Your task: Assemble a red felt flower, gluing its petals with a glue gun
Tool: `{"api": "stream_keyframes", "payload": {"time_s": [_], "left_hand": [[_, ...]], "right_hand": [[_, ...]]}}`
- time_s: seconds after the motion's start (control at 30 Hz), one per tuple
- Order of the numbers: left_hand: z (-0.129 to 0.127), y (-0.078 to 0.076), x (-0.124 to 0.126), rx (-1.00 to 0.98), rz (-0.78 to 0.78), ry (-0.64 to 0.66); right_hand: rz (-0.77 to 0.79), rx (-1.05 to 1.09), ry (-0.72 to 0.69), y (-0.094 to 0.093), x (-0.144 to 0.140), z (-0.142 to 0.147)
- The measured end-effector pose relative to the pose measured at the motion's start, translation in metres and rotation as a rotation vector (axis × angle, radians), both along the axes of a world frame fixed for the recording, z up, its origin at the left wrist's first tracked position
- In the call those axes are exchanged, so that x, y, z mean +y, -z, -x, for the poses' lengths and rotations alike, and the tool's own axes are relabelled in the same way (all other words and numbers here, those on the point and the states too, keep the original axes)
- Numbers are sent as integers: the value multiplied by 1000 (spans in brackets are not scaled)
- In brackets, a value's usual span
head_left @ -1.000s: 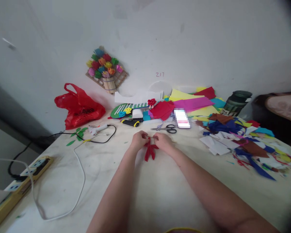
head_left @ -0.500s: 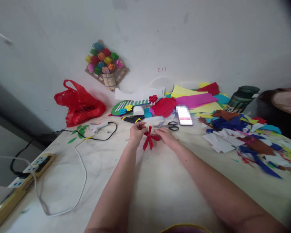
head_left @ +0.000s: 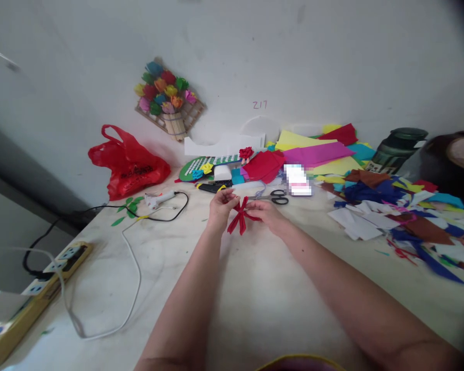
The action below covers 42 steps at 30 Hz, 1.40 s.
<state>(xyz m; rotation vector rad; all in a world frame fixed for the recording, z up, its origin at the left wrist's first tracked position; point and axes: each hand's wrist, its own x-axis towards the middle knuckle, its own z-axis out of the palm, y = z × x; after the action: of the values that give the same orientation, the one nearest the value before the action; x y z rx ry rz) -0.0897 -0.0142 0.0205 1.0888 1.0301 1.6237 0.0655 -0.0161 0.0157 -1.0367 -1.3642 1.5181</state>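
Observation:
A small red paper piece (head_left: 239,219) with several folded strips fanning out hangs between my two hands, just above the pale table (head_left: 232,309). My left hand (head_left: 220,206) pinches its left side with fingertips. From the right, my right hand (head_left: 266,212) holds its other side. Black-handled scissors (head_left: 272,197) lie just behind my right hand. Both forearms reach forward from the bottom of the view.
Red plastic bag (head_left: 129,165) at the back left. A glue gun (head_left: 159,198) with black cord, a power strip (head_left: 34,291) and a white cable lie left. Coloured paper sheets (head_left: 313,154) and scraps (head_left: 402,211) fill the right. A dark green jar (head_left: 398,149) stands behind them.
Both hands have lifted the red paper piece slightly and shifted it away from me; its strips have spread apart between the fingers. The view has tilted a little.

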Motion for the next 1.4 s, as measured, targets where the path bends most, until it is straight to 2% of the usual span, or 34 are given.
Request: {"api": "stream_keyframes", "payload": {"time_s": [0.17,0.37,0.5,0.6,0.73,0.83,1.0,1.07,1.27,1.4], "left_hand": [[-2,4,1,-45,17,13],[-13,2,-2,121,-56,-1],[-12,7,3,174,-42,-31],[-6,14,6,278,65,-98],[-4,18,6,351,234,-7],[-7,18,4,417,258,2],[-8,17,4,521,267,-72],[-8,16,4,495,258,-78],[-9,14,1,240,291,13],[-11,12,-2,130,332,50]], "right_hand": [[83,60,7,1,0,2],[208,92,-35,0,-5,9],[168,151,36,5,-2,11],[146,183,87,11,2,11],[93,170,113,15,5,11],[15,99,143,15,4,12],[-41,3,223,18,3,14],[-53,21,227,19,4,14],[-81,108,238,18,4,12],[-86,176,131,19,6,7]]}}
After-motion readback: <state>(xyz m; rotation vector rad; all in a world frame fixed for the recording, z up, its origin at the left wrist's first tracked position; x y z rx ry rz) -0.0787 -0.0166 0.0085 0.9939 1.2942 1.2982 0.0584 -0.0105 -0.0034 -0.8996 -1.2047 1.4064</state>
